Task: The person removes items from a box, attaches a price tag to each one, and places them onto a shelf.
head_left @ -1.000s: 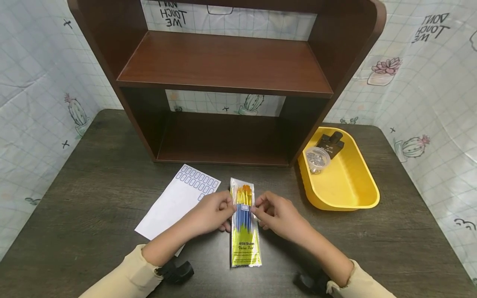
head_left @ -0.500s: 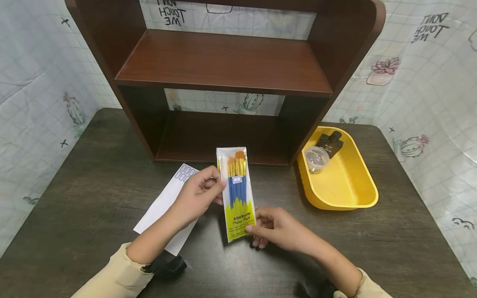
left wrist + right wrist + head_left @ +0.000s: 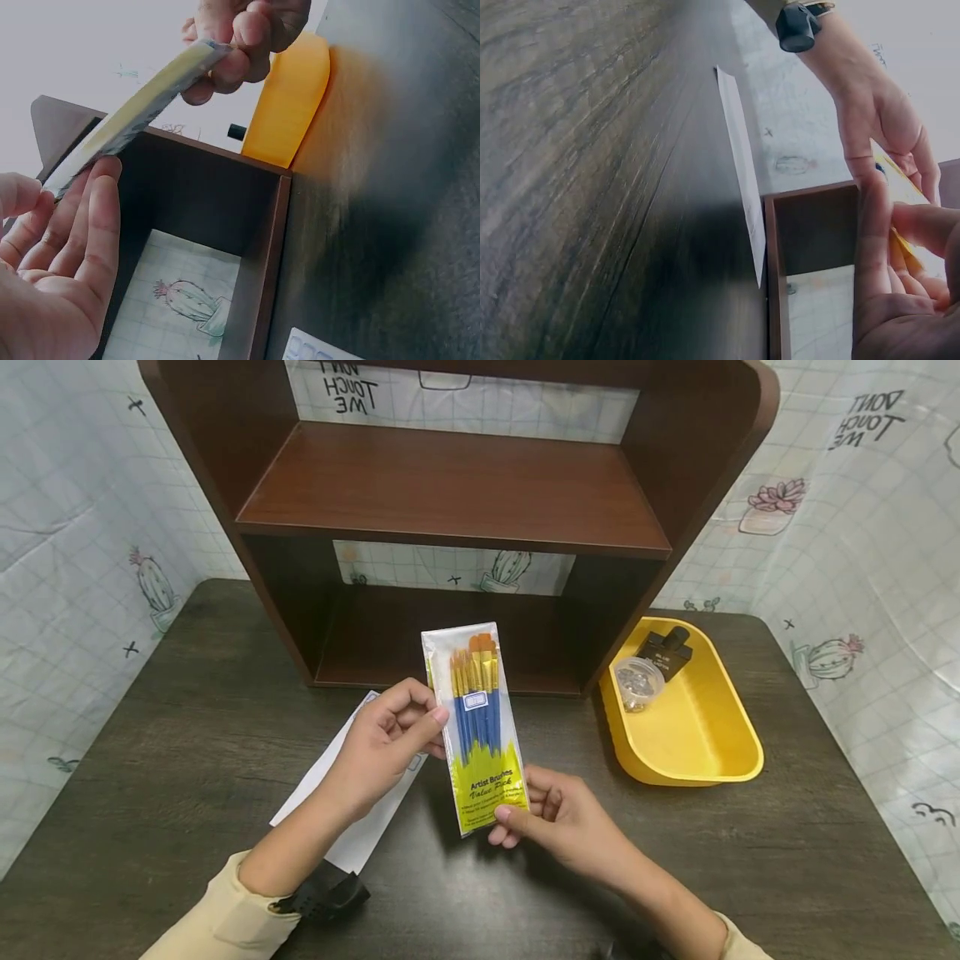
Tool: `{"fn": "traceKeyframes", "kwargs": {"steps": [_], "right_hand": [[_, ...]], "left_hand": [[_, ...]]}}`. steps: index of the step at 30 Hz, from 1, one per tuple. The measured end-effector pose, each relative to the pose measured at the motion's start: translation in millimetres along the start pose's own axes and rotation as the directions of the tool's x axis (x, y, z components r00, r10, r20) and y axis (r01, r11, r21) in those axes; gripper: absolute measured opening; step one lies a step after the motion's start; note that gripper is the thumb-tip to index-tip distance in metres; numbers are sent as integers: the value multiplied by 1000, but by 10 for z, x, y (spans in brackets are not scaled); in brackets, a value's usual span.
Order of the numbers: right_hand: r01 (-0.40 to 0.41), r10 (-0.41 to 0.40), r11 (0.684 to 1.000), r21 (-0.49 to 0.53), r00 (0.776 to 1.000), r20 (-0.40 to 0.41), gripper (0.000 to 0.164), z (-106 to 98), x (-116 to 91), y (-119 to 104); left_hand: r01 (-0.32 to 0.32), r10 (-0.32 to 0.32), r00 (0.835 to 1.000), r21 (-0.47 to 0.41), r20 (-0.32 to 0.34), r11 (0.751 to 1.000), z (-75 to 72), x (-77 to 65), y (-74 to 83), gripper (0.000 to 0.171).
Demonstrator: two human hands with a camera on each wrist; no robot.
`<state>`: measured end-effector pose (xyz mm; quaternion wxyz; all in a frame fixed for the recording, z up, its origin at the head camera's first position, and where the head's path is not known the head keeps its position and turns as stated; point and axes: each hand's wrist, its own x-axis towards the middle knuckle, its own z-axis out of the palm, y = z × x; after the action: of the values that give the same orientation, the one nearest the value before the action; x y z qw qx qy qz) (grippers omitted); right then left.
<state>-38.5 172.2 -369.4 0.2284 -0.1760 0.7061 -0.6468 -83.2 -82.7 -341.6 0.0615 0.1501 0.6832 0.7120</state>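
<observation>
A clear packet of artist brushes (image 3: 480,727) with blue handles and a yellow-green lower part is held up over the table, tilted slightly left at its top. A small blue-framed label sticks to its front. My left hand (image 3: 386,739) pinches its left edge between thumb and fingers. Down at the lower right corner, my right hand (image 3: 562,814) pinches it with the thumb in front. Seen edge-on in the left wrist view, the packet (image 3: 135,109) spans both hands. Under my left forearm lies a white label sheet (image 3: 375,827), partly hidden.
A dark brown shelf unit (image 3: 457,535) stands at the back of the dark wooden table (image 3: 172,760). At its right sits a yellow basket (image 3: 697,718) with a black bottle (image 3: 666,650) and a small clear round container (image 3: 637,683) inside.
The brush packet has risen from the table toward the shelf and tilted. My right hand has shifted from its side to its lower corner; my left hand has moved up and left with it.
</observation>
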Motion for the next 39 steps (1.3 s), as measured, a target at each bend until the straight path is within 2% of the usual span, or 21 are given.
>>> {"fn": "traceKeyframes", "kwargs": {"steps": [6, 8, 10, 11, 12, 13, 15, 17, 18, 19, 21, 24, 26, 28, 32, 35, 39], "right_hand": [[101, -101, 995, -12, 993, -64, 26, 23, -14, -73], [128, -129, 992, -20, 989, -77, 25, 11, -12, -118], [144, -145, 989, -22, 986, -88, 26, -7, -10, -167], [153, -154, 988, -23, 984, -92, 26, -16, -11, -194], [158, -160, 987, -28, 982, -98, 27, -27, -13, -223], [164, -166, 986, -32, 980, -106, 27, -37, -17, -252], [177, -182, 983, -53, 976, -122, 28, -53, -25, -314], [185, -195, 979, -80, 971, -141, 28, -65, -34, -381], [188, -201, 978, -94, 968, -150, 28, -71, -35, -415], [191, -206, 976, -103, 966, -158, 29, -78, -36, -449], [198, -216, 973, -115, 961, -172, 30, -92, -32, -518], [219, -237, 969, -112, 954, -185, 30, -120, -20, -619], [231, -247, 968, -102, 948, -199, 30, -145, -13, -690], [249, -263, 964, -93, 941, -214, 29, -181, 4, -766], [265, -278, 961, -84, 923, -265, 28, -277, 77, -951], [260, -263, 964, -52, 918, -297, 28, -349, 150, -1098], [248, -229, 969, 19, 920, -318, 31, -425, 261, -1279]], "left_hand": [[-47, 47, 999, 28, 28, 998, -77, -31, 61, 11], [-72, 71, 997, 81, 14, 994, -131, -44, 70, 14], [-110, 119, 992, 183, -39, 977, -199, -48, 69, 16], [-125, 147, 986, 248, -73, 961, -236, -49, 66, 17], [-135, 181, 977, 332, -110, 933, -275, -49, 60, 17], [-133, 212, 966, 422, -147, 897, -317, -46, 58, 18], [-110, 280, 937, 580, -211, 807, -416, -42, 57, 19], [-75, 330, 908, 675, -259, 734, -533, -39, 70, 20], [-55, 353, 892, 705, -284, 707, -598, -36, 79, 21], [-38, 369, 876, 719, -310, 694, -665, -29, 88, 21], [-1, 385, 845, 719, -371, 695, -798, -13, 98, 22], [79, 363, 803, 689, -472, 720, -959, 9, 81, 28], [132, 326, 791, 664, -519, 736, -1036, 33, 53, 34], [170, 274, 796, 634, -539, 755, -1094, 67, 15, 43], [199, 190, 835, 605, -517, 771, -1191, 158, -78, 57], [212, 176, 848, 624, -500, 753, -1243, 206, -131, 58], [214, 208, 843, 665, -496, 715, -1290, 266, -166, 51]]}}
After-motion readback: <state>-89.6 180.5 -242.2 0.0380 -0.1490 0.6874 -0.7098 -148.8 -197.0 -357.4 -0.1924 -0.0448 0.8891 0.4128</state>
